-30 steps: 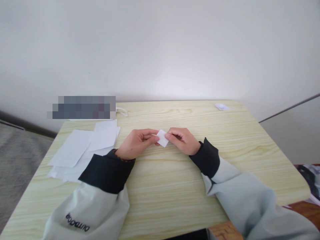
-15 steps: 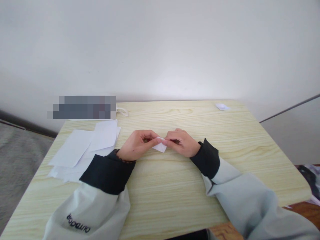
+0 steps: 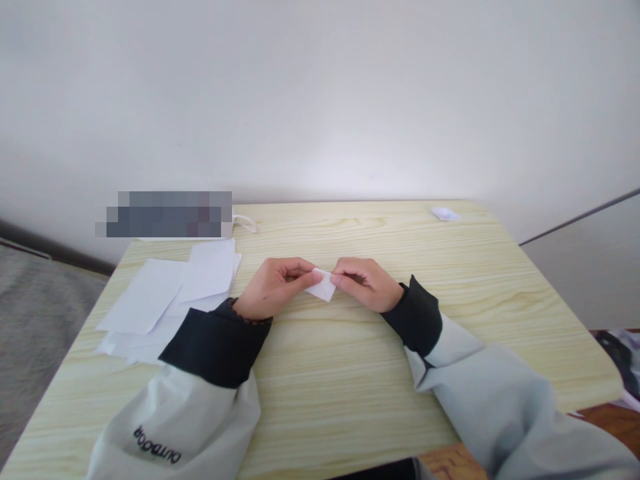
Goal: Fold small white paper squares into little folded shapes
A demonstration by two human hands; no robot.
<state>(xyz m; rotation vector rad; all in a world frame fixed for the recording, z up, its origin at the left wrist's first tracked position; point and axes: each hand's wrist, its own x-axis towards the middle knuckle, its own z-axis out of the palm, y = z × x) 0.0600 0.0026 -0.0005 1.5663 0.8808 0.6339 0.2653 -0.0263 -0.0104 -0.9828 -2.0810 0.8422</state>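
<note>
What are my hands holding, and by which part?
A small folded white paper: your left hand pinches its upper left side, your right hand its right edge near the top.

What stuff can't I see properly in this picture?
All in the head view:
- Back-left thing: blurred by square blocks.
- Left hand and right hand: some fingers hidden behind the small paper and thumbs.
- Black thing: cut off by the bottom edge.
- Far white piece: too small to show its folds clearly.
</note>
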